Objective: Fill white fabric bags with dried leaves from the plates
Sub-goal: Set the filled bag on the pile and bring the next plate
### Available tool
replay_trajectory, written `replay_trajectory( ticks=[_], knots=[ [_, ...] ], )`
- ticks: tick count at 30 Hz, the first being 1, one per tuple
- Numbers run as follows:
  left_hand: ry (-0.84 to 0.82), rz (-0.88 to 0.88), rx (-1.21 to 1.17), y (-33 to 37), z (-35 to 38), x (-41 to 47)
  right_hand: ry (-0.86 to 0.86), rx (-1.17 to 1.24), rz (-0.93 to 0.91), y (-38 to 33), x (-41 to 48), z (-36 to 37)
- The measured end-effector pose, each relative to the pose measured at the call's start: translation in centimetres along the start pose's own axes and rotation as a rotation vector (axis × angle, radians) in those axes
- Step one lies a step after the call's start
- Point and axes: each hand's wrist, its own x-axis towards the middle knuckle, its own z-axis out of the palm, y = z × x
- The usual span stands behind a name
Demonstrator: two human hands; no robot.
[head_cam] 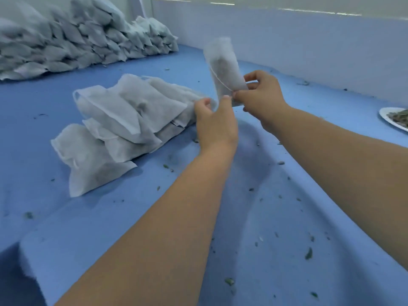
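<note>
A white fabric bag (223,67) with dark dried leaves showing through stands upright in the air above the blue table. My right hand (265,98) grips its lower end with curled fingers. My left hand (215,122) pinches the bag's bottom edge, where a thin drawstring runs across the cloth. A white plate (385,119) with dried leaves (399,117) lies at the far right edge, partly cut off.
A loose heap of filled white bags (119,129) lies left of my hands. A long stacked row of filled bags (77,38) lines the back left against the wall. Leaf crumbs (308,253) dot the blue table cover (276,217). A white wall (309,51) bounds the far side.
</note>
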Motion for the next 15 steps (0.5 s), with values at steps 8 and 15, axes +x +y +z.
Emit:
replay_trajectory(
  ticks=[8, 15],
  knots=[
    [-0.026, 0.190, 0.157, -0.8, 1.5, -1.2, -0.047, -0.236, 0.144, 1.3, 7.8, 3.9],
    [-0.135, 0.218, 0.338, -1.2, 1.6, -1.7, -0.010, -0.128, 0.103, 0.7, 5.1, 0.8]
  ],
)
